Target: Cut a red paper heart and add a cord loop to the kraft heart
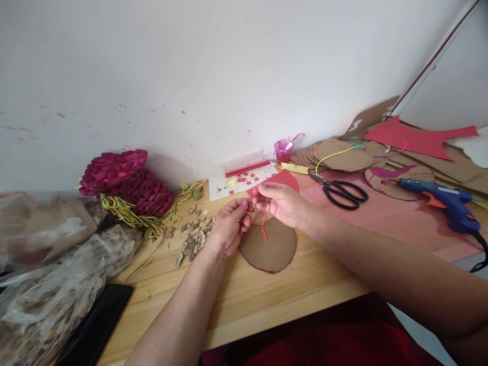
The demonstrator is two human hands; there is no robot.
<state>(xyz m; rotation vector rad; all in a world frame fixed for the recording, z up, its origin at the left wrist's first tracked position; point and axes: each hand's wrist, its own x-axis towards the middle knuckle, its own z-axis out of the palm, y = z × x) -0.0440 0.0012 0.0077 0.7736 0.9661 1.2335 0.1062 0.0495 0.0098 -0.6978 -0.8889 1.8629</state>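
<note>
A thin orange cord (264, 233) hangs in a small curve between my hands, its end dangling over a round brown cardboard disc (269, 251) with a purple-edged rim. My left hand (232, 223) is closed, thumb and fingers pinching the cord. Close by on the right, my right hand (280, 202) is also closed in a pinch, fingertips almost meeting the left ones. The exact grip point is small and partly hidden by the fingers. Behind the hands lies a red paper piece (284, 179), partly covered.
Nutshell pieces (196, 236) lie left of my hands, near stacked magenta discs (125, 178) and plastic bags (57, 284). Star cutouts (244, 180) rest on white paper behind. Rightward are black scissors (345, 193), cardboard discs (339, 155), a blue glue gun (444, 198) and a pink-stained cup (284, 150).
</note>
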